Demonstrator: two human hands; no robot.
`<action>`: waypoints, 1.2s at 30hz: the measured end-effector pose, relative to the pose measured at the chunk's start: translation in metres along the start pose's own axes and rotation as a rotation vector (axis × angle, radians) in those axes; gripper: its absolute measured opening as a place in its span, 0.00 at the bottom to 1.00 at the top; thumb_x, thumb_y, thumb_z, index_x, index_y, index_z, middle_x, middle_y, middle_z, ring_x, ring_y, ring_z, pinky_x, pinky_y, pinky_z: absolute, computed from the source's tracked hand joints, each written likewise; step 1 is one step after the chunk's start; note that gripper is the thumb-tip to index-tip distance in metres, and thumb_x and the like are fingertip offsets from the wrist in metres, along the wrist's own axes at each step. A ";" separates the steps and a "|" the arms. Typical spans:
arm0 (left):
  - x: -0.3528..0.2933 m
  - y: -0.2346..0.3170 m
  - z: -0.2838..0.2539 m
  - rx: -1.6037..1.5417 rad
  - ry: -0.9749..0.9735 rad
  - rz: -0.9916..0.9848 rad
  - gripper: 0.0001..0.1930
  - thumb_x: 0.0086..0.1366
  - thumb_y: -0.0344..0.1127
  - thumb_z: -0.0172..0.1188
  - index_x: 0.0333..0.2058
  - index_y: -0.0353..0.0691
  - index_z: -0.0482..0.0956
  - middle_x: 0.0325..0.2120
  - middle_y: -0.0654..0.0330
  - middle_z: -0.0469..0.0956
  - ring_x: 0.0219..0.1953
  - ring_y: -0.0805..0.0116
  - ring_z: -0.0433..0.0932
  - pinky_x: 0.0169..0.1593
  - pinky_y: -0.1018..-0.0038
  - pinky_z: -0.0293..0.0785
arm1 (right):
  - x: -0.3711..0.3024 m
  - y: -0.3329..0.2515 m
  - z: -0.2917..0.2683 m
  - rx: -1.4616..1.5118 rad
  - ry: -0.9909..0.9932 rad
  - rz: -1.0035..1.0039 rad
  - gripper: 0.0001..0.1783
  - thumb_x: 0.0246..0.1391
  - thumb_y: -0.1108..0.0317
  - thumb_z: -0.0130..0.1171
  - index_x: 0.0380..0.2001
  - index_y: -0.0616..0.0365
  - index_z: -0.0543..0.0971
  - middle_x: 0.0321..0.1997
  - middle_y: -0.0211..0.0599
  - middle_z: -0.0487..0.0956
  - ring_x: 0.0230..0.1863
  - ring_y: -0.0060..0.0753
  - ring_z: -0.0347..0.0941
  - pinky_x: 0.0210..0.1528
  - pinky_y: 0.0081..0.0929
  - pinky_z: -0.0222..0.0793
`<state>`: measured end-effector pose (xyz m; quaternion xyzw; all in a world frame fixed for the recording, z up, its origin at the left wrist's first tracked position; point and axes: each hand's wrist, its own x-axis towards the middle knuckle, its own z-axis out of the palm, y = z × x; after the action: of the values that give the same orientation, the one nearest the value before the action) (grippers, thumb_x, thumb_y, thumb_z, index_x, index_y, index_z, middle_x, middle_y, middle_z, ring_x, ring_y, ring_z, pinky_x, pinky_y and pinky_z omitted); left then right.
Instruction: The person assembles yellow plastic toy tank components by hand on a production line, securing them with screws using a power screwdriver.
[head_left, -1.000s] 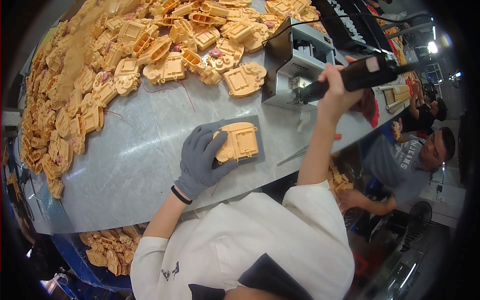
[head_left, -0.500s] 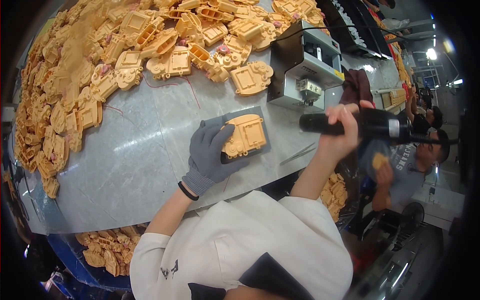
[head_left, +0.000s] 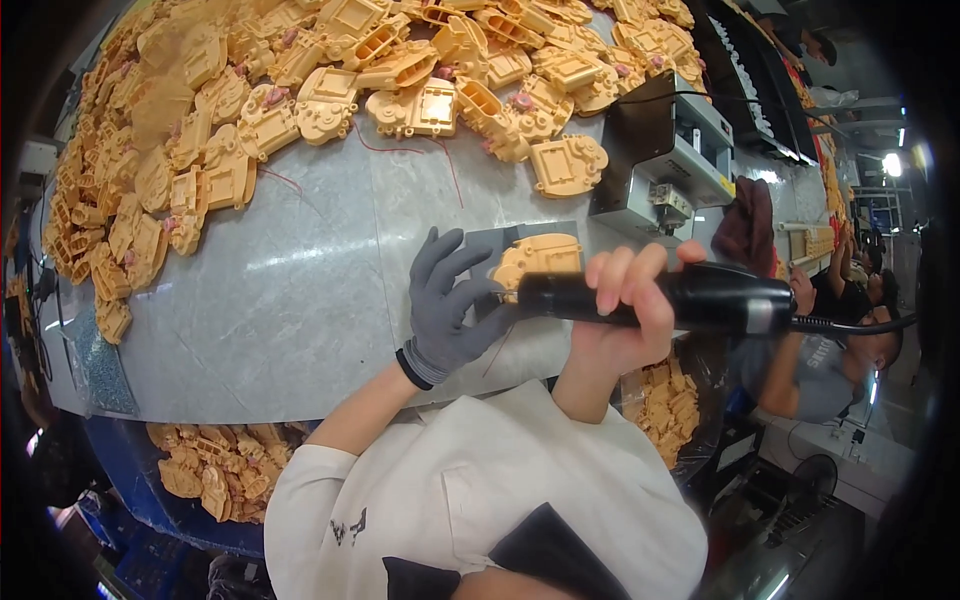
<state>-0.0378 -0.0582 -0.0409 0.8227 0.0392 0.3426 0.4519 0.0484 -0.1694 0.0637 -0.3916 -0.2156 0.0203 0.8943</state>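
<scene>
My right hand [head_left: 652,318] is wrapped round a black corded electric screwdriver [head_left: 735,300], held level with its nose to the left. At its thin tip, the thumb and index finger of my grey-gloved left hand [head_left: 440,312] come together; the other fingers are spread. Whatever is pinched there is too small to make out. Behind the screwdriver's nose, a yellow-orange plastic housing [head_left: 553,252] lies on a dark grey pad [head_left: 490,238], partly hidden by the tool.
A large heap of similar housings [head_left: 330,100] covers the far and left table. A metal box-shaped device [head_left: 665,160] stands at the back right, beside a dark red cloth [head_left: 745,215]. More housings [head_left: 225,470] fill a blue bin below the table edge. Co-workers sit at right.
My left hand has let go of the housing and moved to the screwdriver's tip. My right hand has brought the screwdriver left and lower, in front of the housing. The view has shifted.
</scene>
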 end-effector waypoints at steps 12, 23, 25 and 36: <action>0.002 0.004 -0.006 0.020 0.008 0.000 0.09 0.44 0.34 0.64 0.27 0.48 0.77 0.41 0.58 0.73 0.51 0.54 0.66 0.59 0.51 0.56 | 0.000 -0.008 0.001 -0.016 -0.035 -0.007 0.25 0.44 0.75 0.45 0.50 0.53 0.62 0.20 0.29 0.60 0.19 0.23 0.58 0.31 0.26 0.59; 0.002 0.004 -0.007 0.006 -0.020 0.029 0.12 0.44 0.31 0.65 0.30 0.48 0.77 0.43 0.57 0.73 0.53 0.51 0.64 0.60 0.52 0.54 | 0.000 -0.011 0.000 -0.010 -0.079 -0.002 0.24 0.45 0.74 0.45 0.50 0.53 0.62 0.20 0.29 0.61 0.19 0.22 0.58 0.30 0.26 0.59; 0.002 0.004 -0.007 0.006 -0.012 0.036 0.13 0.44 0.30 0.65 0.31 0.48 0.76 0.43 0.57 0.73 0.53 0.51 0.64 0.60 0.52 0.54 | -0.001 -0.010 0.000 -0.030 -0.057 0.001 0.25 0.44 0.75 0.45 0.50 0.53 0.62 0.19 0.29 0.60 0.18 0.23 0.58 0.30 0.26 0.59; 0.000 0.001 -0.007 0.054 -0.025 0.090 0.13 0.45 0.32 0.65 0.33 0.48 0.77 0.43 0.56 0.72 0.53 0.52 0.64 0.60 0.52 0.55 | -0.001 -0.011 0.000 -0.039 -0.022 -0.016 0.25 0.43 0.76 0.45 0.49 0.55 0.61 0.18 0.31 0.62 0.17 0.25 0.60 0.28 0.29 0.61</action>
<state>-0.0418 -0.0538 -0.0379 0.8398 0.0055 0.3511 0.4140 0.0462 -0.1774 0.0708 -0.4070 -0.2288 0.0134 0.8842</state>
